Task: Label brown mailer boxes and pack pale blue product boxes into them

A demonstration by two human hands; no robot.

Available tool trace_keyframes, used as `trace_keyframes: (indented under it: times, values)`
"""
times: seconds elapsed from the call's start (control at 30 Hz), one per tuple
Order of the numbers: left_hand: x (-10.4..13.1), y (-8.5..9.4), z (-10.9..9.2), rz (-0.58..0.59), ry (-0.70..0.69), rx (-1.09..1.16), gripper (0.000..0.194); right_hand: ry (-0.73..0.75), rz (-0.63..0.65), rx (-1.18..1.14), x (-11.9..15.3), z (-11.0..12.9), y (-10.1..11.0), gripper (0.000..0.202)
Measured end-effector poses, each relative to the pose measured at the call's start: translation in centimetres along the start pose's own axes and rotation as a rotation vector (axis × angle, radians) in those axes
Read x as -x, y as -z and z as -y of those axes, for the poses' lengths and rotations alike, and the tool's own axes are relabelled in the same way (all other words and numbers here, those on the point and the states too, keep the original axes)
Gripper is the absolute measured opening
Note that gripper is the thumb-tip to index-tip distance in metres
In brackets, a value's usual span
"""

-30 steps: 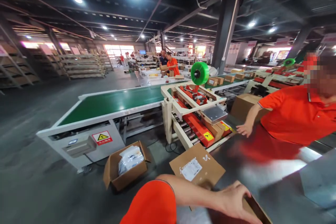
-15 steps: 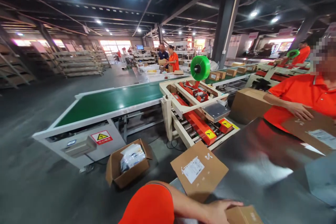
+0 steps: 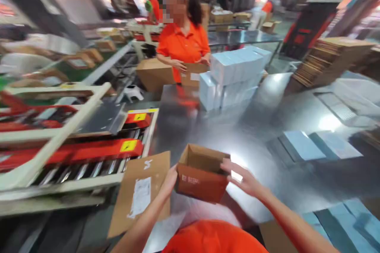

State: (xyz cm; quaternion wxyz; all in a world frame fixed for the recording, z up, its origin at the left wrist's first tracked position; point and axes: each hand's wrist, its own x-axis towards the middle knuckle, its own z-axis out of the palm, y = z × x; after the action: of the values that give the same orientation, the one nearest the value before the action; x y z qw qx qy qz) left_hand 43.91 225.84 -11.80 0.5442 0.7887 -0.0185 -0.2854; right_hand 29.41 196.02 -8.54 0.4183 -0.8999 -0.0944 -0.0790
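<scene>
A small open-topped cardboard box (image 3: 202, 182) is held between my two hands, tilted a little above the metal table (image 3: 213, 130). My left hand (image 3: 170, 178) grips its left side, with the fingers partly hidden behind the wall. On the opposite side, my right hand (image 3: 242, 176) has its fingers at the top edge of the right wall. What lies at the bottom of the box cannot be seen. Close to my left forearm rests a larger cardboard carton (image 3: 157, 170) with a white label (image 3: 141, 197).
A roller taping machine (image 3: 127, 146) stands to the left. Across the table, a person in orange (image 3: 184, 45) handles a carton (image 3: 190, 74) beside stacked pale-blue boxes (image 3: 234, 69). Flat blue packs (image 3: 303, 145) lie at the right, with stacked cardboard (image 3: 335, 57) behind.
My view has swung to the right, toward the table. The small box, earlier at the bottom edge under one visible hand, is now in front of me between both hands.
</scene>
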Motion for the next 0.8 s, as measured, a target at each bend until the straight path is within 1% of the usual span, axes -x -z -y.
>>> trace_keyframes:
  times: [0.03,0.07,0.1,0.13,0.2,0.23,0.27,0.3,0.33,0.37,0.4,0.47,0.5,0.53,0.57,0.6,0.63,0.67,0.7,0.73,0.77,0.8]
  values:
    - [0.2,0.0,0.6,-0.006,0.043,0.005,0.077,-0.091,-0.064,0.015,0.6,-0.9,1.3,0.047]
    - [0.4,0.1,1.1,-0.052,0.084,0.051,0.080,-0.153,-0.081,0.032,1.2,-1.5,1.9,0.049]
    - [0.6,0.3,1.2,-0.076,0.109,0.106,0.081,-0.172,-0.039,0.053,1.6,-1.8,1.9,0.049]
    - [0.7,0.4,1.1,-0.087,0.120,0.167,0.081,-0.146,0.055,0.065,2.0,-1.8,1.1,0.049]
    - [0.5,0.3,0.4,-0.038,0.117,0.222,0.080,-0.034,0.263,0.027,2.2,-1.4,-1.4,0.051]
    - [0.1,0.1,0.0,-0.003,0.114,0.201,0.080,-0.020,0.290,-0.007,2.1,-1.4,-2.6,0.051]
    - [-0.5,-0.3,-0.2,0.014,0.106,0.150,0.080,-0.065,0.251,-0.032,1.9,-1.7,-3.3,0.049]
    - [-1.1,-0.6,-0.4,0.003,0.089,0.071,0.080,-0.158,0.163,-0.044,1.7,-2.4,-3.2,0.047]
    - [-1.9,-0.8,-0.4,-0.035,0.061,-0.024,0.080,-0.286,0.040,-0.032,1.5,-3.7,-2.2,0.045]
    - [-2.8,-1.0,-0.2,-0.084,0.024,-0.119,0.080,-0.425,-0.097,0.007,1.3,-5.4,-0.3,0.045]
    - [-3.7,-1.0,0.0,-0.135,-0.017,-0.208,0.080,-0.555,-0.230,0.065,1.4,-7.6,2.3,0.049]
    - [-5.8,-0.8,0.2,-0.221,-0.078,-0.371,0.080,-0.766,-0.454,0.180,2.5,-12.4,8.5,0.058]
    - [-6.8,-0.7,0.1,-0.237,-0.089,-0.437,0.082,-0.855,-0.541,0.227,3.6,-14.8,11.5,0.064]
    - [-7.8,-0.6,-0.2,-0.228,-0.083,-0.487,0.085,-0.945,-0.612,0.268,5.0,-16.9,14.0,0.073]
    - [-8.6,-0.6,-0.6,-0.189,-0.052,-0.526,0.086,-1.058,-0.646,0.320,6.6,-18.7,15.8,0.080]
    - [-9.3,-0.7,-1.0,-0.123,-0.002,-0.544,0.086,-1.170,-0.646,0.364,8.2,-20.2,16.9,0.086]
    - [-9.8,-0.8,-1.5,-0.039,0.062,-0.540,0.083,-1.275,-0.626,0.400,9.9,-21.3,17.3,0.088]
    - [-10.0,-0.9,-2.0,0.045,0.124,-0.521,0.079,-1.350,-0.593,0.424,11.3,-22.1,17.1,0.088]
    - [-9.9,-1.0,-2.4,0.109,0.168,-0.497,0.075,-1.381,-0.564,0.436,12.5,-22.6,16.5,0.086]
    - [-9.6,-0.9,-2.8,0.139,0.175,-0.476,0.071,-1.367,-0.555,0.441,13.4,-22.8,15.7,0.083]
    - [-9.0,-0.6,-3.2,0.128,0.144,-0.460,0.065,-1.327,-0.561,0.442,14.0,-22.7,14.9,0.079]
    - [-8.2,-0.2,-3.6,0.082,0.083,-0.449,0.060,-1.276,-0.577,0.441,14.2,-22.5,14.2,0.074]
